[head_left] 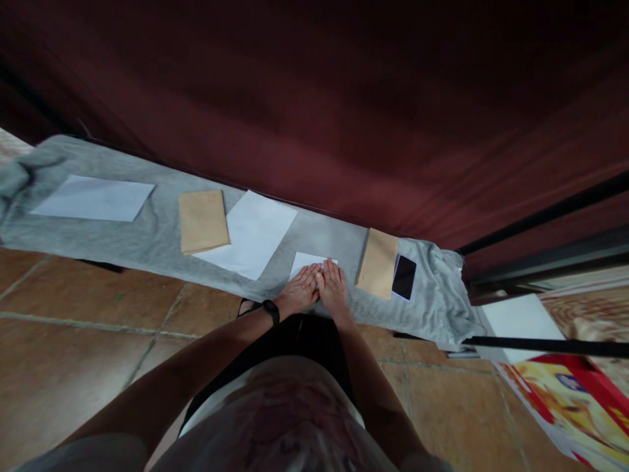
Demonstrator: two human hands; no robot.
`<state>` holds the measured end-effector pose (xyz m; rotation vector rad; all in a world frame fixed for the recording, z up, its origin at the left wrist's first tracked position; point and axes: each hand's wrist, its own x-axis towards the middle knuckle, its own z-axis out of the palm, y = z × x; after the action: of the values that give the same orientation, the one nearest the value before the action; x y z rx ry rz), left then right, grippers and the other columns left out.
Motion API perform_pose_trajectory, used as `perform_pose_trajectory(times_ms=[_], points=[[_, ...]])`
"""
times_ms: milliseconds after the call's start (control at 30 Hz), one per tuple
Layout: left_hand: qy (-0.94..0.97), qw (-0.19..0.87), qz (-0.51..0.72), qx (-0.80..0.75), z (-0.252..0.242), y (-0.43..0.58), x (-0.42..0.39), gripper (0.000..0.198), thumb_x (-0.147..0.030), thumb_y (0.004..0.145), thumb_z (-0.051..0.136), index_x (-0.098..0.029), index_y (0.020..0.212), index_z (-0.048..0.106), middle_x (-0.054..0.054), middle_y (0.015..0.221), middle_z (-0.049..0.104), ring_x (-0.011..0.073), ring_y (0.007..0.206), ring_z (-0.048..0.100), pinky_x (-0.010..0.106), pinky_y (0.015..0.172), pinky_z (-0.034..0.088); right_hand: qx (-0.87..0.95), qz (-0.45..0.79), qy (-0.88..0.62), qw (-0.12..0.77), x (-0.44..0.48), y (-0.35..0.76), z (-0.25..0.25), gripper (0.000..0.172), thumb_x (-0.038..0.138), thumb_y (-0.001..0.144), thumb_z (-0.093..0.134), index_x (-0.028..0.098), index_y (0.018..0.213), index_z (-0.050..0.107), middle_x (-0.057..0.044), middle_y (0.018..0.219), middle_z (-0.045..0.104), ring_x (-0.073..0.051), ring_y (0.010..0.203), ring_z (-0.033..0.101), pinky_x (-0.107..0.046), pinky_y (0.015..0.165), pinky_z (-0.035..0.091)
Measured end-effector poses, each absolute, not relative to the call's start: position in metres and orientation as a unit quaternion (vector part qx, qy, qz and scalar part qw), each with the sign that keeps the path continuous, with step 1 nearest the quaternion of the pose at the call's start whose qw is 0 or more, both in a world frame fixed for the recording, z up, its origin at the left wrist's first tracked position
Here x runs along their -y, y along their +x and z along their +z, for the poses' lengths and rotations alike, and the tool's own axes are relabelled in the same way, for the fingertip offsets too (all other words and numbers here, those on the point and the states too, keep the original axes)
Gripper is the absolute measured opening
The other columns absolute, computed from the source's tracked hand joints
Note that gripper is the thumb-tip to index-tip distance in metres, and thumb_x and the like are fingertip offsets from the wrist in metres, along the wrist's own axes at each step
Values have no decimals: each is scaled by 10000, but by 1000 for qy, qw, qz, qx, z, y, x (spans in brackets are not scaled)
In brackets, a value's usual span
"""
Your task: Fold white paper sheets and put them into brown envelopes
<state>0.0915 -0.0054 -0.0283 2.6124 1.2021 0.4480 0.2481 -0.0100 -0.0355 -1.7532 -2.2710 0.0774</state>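
A small white sheet of paper (303, 260), perhaps folded, lies on the grey cloth in front of me. Flat on its left part rests my left hand (301, 288), fingers stretched out, a dark band on the wrist. My right hand (332, 283) presses down beside it, fingers also extended, the two hands touching. Between them they hide most of the paper. Left of the hands, a larger white sheet (260, 229) is partly covered by a brown envelope (204, 221). To the right lies another brown envelope (377, 265).
A dark-screened phone (404, 277) sits against the right envelope. One more white sheet (95, 198) lies far left on the grey cloth (147, 246). A dark red curtain (314, 118) rises behind. Black bars (545, 213) and a red and yellow box (574, 400) are at right.
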Motion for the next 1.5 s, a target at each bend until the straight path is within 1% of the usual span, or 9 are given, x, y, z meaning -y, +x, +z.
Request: perform_pose_trajectory(times_ms=[133,333,500,700,800,967,1067,1300,1500], points=[[890,106,148,-417,-29,84,6,626,-350,990,445,-27,1522,379,230,1607,370,292,1549,239,491,1256,235,767,25,-621,159,13,252,-39,549,312,1068,366,66,1558,357,-214,1603,385,-298,1507,336,-550,1203,294],[886,109,143,-428,-26,73,9,698,-471,989,479,-85,1554,339,213,1634,327,298,1547,245,494,1255,231,750,15,-639,169,17,259,-42,599,385,1072,344,41,1562,340,-227,1593,397,-318,1474,375,-534,1197,293],[880,104,140,-442,-24,69,12,740,-518,990,466,-46,1545,334,235,1631,321,305,1550,233,479,1262,208,737,7,-647,195,24,264,-44,596,399,1077,324,58,1566,340,-226,1582,416,-317,1459,395,-543,1193,289],[859,93,155,-479,-26,58,17,731,-498,989,468,-27,1536,350,251,1624,322,315,1542,258,494,1261,221,715,8,-668,207,33,269,-40,570,372,1074,349,53,1544,383,-228,1568,436,-310,1456,409,-528,1188,325],[847,80,160,-500,-27,56,22,706,-474,1003,427,-6,1528,360,260,1619,324,325,1540,260,509,1261,219,704,5,-675,218,39,264,-32,550,350,1079,341,56,1541,386,-217,1564,448,-299,1464,407,-514,1190,337],[862,86,161,-472,-28,68,40,596,-290,1008,331,-60,1558,343,182,1631,349,259,1542,265,475,1268,236,766,46,-609,203,56,234,-23,522,335,1085,331,120,1559,378,-135,1603,418,-242,1500,367,-457,1226,319],[866,87,146,-469,-31,73,49,590,-232,994,296,-55,1553,356,176,1617,378,243,1535,284,460,1263,260,777,52,-596,193,69,222,-27,523,363,1084,352,146,1559,389,-112,1588,446,-221,1494,381,-432,1241,301],[853,45,136,-502,-28,49,55,605,-350,1021,313,-37,1533,389,191,1614,368,274,1537,275,490,1256,268,753,-6,-627,198,82,249,-37,543,367,1078,391,109,1556,385,-148,1572,456,-261,1479,401,-481,1227,291],[832,21,134,-537,-21,50,48,647,-383,1027,289,15,1531,365,236,1598,369,314,1543,243,538,1251,260,745,-13,-641,182,82,265,-36,552,379,1081,373,97,1555,387,-152,1579,443,-271,1474,407,-475,1217,300]])
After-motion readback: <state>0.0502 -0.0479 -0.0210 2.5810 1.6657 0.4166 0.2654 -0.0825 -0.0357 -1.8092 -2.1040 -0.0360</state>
